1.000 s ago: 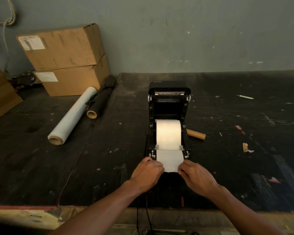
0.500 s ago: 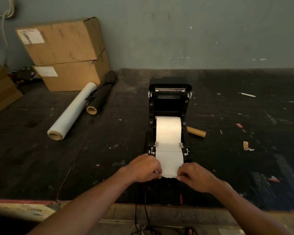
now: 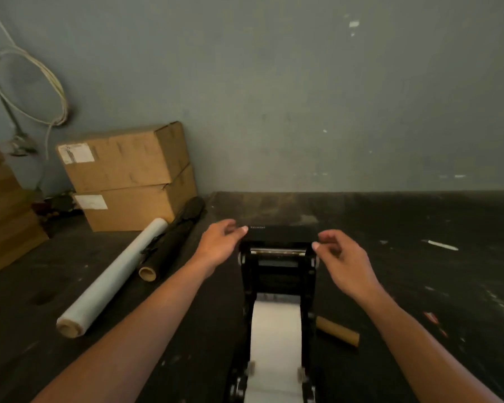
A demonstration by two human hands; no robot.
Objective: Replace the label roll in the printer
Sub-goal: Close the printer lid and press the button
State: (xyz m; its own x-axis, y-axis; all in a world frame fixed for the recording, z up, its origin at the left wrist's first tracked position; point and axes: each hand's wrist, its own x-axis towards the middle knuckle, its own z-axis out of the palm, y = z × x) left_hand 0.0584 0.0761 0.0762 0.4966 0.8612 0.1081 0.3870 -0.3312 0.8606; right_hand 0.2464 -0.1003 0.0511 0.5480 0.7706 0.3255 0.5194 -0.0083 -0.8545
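The black label printer (image 3: 277,274) stands open on the dark table, its lid (image 3: 280,232) tilted up at the back. A white label roll (image 3: 275,327) sits in its bay, and the paper runs forward under two small guides toward the frame's bottom edge. My left hand (image 3: 220,244) hovers at the lid's left corner with loosely curled fingers, holding nothing. At the lid's right corner is my right hand (image 3: 342,261), also empty, fingers relaxed. Whether either fingertip touches the lid is unclear.
An empty brown cardboard core (image 3: 336,334) lies right of the printer. A clear film roll (image 3: 111,279) and a black roll (image 3: 172,242) lie at the left, below two stacked cardboard boxes (image 3: 128,175). A white cable (image 3: 26,85) hangs on the wall.
Both hands let go of the paper's front end and moved up and back to the lid's two corners. The camera tilted upward and closer.
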